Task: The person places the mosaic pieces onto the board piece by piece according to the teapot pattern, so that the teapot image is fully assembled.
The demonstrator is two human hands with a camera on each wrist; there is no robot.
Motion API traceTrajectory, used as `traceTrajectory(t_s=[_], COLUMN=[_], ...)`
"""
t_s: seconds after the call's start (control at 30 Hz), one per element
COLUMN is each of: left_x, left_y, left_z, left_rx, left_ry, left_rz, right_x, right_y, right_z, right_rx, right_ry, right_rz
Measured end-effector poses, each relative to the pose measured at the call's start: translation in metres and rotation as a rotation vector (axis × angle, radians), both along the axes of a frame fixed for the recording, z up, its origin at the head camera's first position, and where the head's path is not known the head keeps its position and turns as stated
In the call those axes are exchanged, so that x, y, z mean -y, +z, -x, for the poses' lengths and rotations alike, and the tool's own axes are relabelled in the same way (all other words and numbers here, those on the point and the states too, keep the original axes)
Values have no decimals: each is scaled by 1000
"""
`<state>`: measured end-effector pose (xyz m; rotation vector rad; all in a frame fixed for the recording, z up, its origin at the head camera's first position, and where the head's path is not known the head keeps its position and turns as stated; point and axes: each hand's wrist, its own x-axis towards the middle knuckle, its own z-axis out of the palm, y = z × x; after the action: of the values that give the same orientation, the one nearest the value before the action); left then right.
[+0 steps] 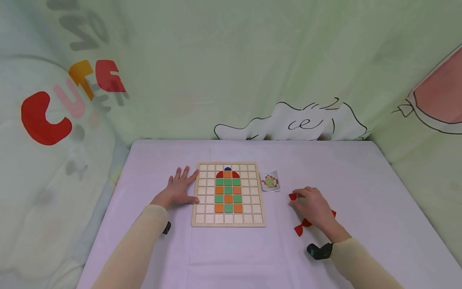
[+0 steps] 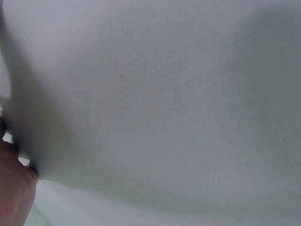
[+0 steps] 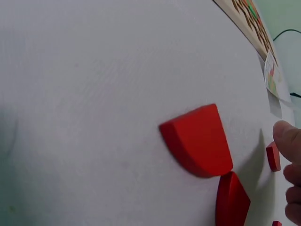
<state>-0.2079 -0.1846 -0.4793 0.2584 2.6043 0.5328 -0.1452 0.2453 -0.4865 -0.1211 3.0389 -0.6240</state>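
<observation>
My left hand (image 1: 177, 192) has its fingers spread beside the wooden grid board (image 1: 205, 220), thumb and forefinger touching its left edge. Orange and green squares fill the board's middle columns, topped by two red quarter rounds (image 1: 219, 175) and a blue half-round piece (image 1: 227, 169). Right of the board, my right hand (image 1: 313, 206) pinches a red quarter-round piece (image 1: 292, 196) between thumb and forefinger, low over the table. Other red pieces (image 3: 200, 141) lie beneath and beside this hand, partly hidden in the head view. The left wrist view shows mostly cloth, with part of the hand (image 2: 16, 193).
A small pattern card (image 1: 269, 181) lies against the board's right side. Dark wrist-worn devices (image 1: 319, 251) sit by both cuffs. Printed cloth curtains (image 1: 252, 72) rise behind and beside the table (image 1: 234, 257).
</observation>
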Motion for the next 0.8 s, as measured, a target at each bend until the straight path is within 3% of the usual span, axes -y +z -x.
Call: traceTrajectory(t_s=[0.33, 0.8], left_x=[0, -1], left_y=[0, 1], left_z=[0, 0], left_rx=[-2, 4], left_ry=[5, 6], left_rz=[4, 2], right_x=[5, 2], right_y=[-5, -4], right_z=[6, 5], right_rx=[40, 42], right_ry=[-80, -55], right_rz=[-59, -35])
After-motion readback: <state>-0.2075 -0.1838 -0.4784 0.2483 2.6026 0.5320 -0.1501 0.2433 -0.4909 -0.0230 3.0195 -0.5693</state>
